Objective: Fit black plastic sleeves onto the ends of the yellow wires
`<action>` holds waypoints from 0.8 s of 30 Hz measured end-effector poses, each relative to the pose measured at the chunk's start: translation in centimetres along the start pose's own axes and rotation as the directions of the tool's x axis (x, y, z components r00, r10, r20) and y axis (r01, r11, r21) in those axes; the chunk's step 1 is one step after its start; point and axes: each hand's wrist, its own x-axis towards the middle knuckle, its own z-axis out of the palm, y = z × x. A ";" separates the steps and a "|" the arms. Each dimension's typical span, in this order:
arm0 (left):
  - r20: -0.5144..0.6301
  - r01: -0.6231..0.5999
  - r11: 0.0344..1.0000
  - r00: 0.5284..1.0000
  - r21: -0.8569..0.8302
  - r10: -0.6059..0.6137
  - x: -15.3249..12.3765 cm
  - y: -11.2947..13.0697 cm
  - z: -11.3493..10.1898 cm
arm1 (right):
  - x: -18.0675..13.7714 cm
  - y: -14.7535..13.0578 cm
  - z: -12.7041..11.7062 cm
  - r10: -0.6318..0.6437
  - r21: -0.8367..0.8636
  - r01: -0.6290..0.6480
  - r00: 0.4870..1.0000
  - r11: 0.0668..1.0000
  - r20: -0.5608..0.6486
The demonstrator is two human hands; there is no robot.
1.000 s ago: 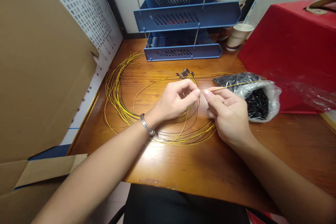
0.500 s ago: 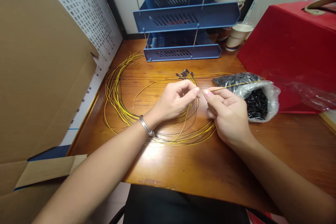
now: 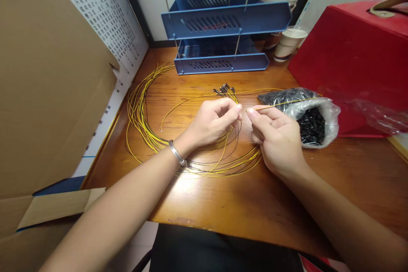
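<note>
Over the wooden table my right hand [image 3: 276, 136] pinches a thin yellow wire [image 3: 296, 102] close to its end, between thumb and forefinger. That wire loops back over the plastic bag. My left hand [image 3: 218, 119] faces it across a small gap, thumb and forefinger pressed together; whatever they grip is too small or hidden to make out. Beneath and around both hands lies a coiled bundle of yellow and black wires [image 3: 140, 114]. Several small black connectors [image 3: 225, 89] sit at the bundle's ends, just beyond my left hand.
A clear plastic bag [image 3: 332, 114] of small black parts [image 3: 311, 126] lies open at the right, against a red box [image 3: 353, 63]. Blue tray shelves [image 3: 223, 21] stand at the back, beside a paper cup [image 3: 288, 44]. A cardboard box [image 3: 54, 93] rises on the left.
Hardly anything differs: both hands hold almost the same pose, with the left fingertips shifted very slightly. The wire stays in my right hand.
</note>
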 end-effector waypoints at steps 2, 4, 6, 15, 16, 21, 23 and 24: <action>-0.002 0.002 1.000 1.000 0.003 -0.002 0.0 0.1 0.0 | 0.0 0.0 0.0 -0.003 0.003 0.003 1.000 1.000 0.001; -0.011 -0.003 1.000 1.000 0.016 0.003 0.0 0.2 0.1 | 0.0 0.0 0.0 -0.004 0.004 0.004 1.000 1.000 0.000; -0.017 -0.022 0.999 1.000 0.044 0.023 0.0 0.3 0.1 | 0.1 0.0 0.0 -0.001 0.003 0.001 1.000 1.000 0.000; -0.076 -0.143 0.954 0.983 0.263 0.168 0.0 0.3 -0.3 | 0.0 -0.1 0.2 -0.006 -0.005 0.006 1.000 1.000 -0.001; -0.068 -0.150 0.950 0.982 0.274 0.174 0.0 0.2 -0.3 | 0.0 -0.1 0.2 -0.005 -0.006 0.005 1.000 1.000 0.000; 0.003 -0.197 0.923 0.978 0.331 0.208 -0.1 0.0 -0.3 | 0.0 -0.1 0.1 -0.007 -0.026 0.007 1.000 1.000 0.003; 0.008 -0.205 0.918 0.976 0.339 0.216 -0.1 0.0 -0.3 | 0.0 0.0 0.0 -0.002 -0.024 0.002 1.000 1.000 0.002; 0.007 -0.204 0.918 0.977 0.339 0.215 -0.1 0.0 -0.3 | 0.0 0.1 0.0 0.001 -0.022 -0.001 1.000 1.000 0.001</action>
